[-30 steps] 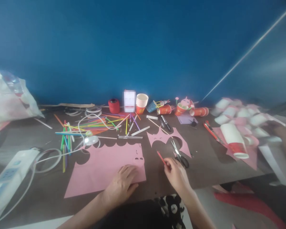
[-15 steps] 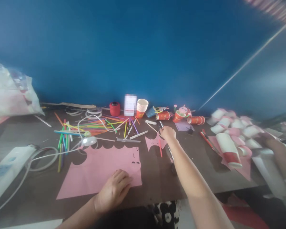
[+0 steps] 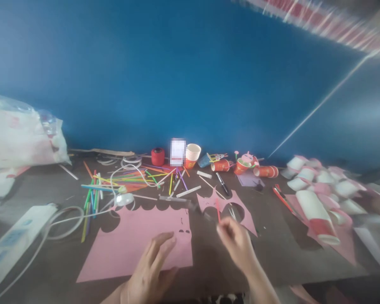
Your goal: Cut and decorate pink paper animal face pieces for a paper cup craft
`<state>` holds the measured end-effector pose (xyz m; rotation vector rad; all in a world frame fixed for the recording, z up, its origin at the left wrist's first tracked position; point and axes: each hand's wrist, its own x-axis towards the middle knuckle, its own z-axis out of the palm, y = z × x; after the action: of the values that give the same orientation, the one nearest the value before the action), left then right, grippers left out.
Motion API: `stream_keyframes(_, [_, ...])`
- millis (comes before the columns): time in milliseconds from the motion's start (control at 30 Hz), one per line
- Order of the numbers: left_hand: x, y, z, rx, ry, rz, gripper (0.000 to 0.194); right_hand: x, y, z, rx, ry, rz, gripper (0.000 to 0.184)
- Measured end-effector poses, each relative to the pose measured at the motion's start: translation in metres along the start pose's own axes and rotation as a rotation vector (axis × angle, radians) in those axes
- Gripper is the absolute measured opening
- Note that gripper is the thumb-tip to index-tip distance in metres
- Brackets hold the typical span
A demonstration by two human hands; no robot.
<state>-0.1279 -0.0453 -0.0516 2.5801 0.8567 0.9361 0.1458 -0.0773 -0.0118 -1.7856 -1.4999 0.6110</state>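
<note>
Craft paper [image 3: 129, 245], pink, scalloped along its far edge, lies near left under the loosely spread left hand [image 3: 150, 268]; the right hand [image 3: 239, 242] pinches a slim red stick [image 3: 218, 207], possibly a straw.

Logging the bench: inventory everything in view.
Wall: one, blue, back
Table: one, dark, below
Plastic bag: one, whitish, far left
Power strip: one, white, left
Straws: many, multicoloured, left
Cords: several, white, left
Container: one, red, rear
Pixelated panel: one, white, rear
Cup stack: one, white, rear
Cup: one, blue, right of stack
Decorated cups: three, red, right rear
Pen: one, black, centre right
Slim tool: one, red, right
Cup pile: many, white, pink, far right
Strip: one, red, white, top right
Scalloped sheet: one, pink, front
Cutout sheet: one, pink, centre right
Stick: one, red, centre right
Scissors: one, silver, partly hidden, centre right
Left hand: one, bare, over scalloped sheet
Right hand: one, bare, beside stick
</note>
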Motion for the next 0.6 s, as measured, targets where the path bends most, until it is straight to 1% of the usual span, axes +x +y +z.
stream_keyframes(33, [0.004, 0.004, -0.004, 0.031, 0.010, 0.010, 0.061, -0.019, -0.005, 0.006, 0.075, -0.088, -0.001, 0.022])
stream_keyframes(67, [0.010, 0.008, -0.008, 0.058, -0.009, 0.028, 0.065, -0.034, -0.010, 0.011, 0.112, -0.162, 0.011, 0.020])
stream_keyframes(133, [0.024, 0.012, -0.011, 0.056, -0.136, 0.101, 0.068, -0.051, -0.017, 0.015, 0.153, -0.201, 0.012, 0.019])
stream_keyframes(167, [0.031, 0.013, -0.011, 0.055, -0.172, 0.098, 0.065, -0.055, -0.020, 0.014, 0.155, -0.204, 0.008, 0.019])
stream_keyframes(200, [0.038, 0.012, -0.011, 0.070, -0.180, 0.074, 0.060, -0.055, -0.022, 0.012, 0.156, -0.190, 0.002, 0.018])
stream_keyframes(267, [0.051, 0.010, -0.009, 0.083, -0.214, 0.011, 0.040, -0.052, -0.025, 0.004, 0.171, -0.146, -0.007, 0.018])
stream_keyframes(333, [0.059, 0.009, -0.010, 0.074, -0.235, -0.043, 0.021, -0.048, -0.028, -0.004, 0.224, -0.092, -0.011, 0.019])
stream_keyframes(367, [0.061, 0.009, -0.010, 0.048, -0.251, -0.044, 0.014, -0.047, -0.030, -0.006, 0.266, -0.069, -0.012, 0.019])
stream_keyframes(467, [0.057, 0.015, -0.011, -0.130, -0.330, -0.016, 0.007, -0.045, -0.036, -0.005, 0.433, -0.048, -0.007, 0.023])
stream_keyframes(533, [0.049, 0.020, -0.009, -0.259, -0.401, -0.094, 0.007, -0.045, -0.041, 0.004, 0.531, -0.083, 0.025, 0.024])
stream_keyframes(600, [0.038, 0.026, -0.006, -0.345, -0.475, -0.219, 0.013, -0.045, -0.047, 0.015, 0.543, -0.158, 0.039, 0.027])
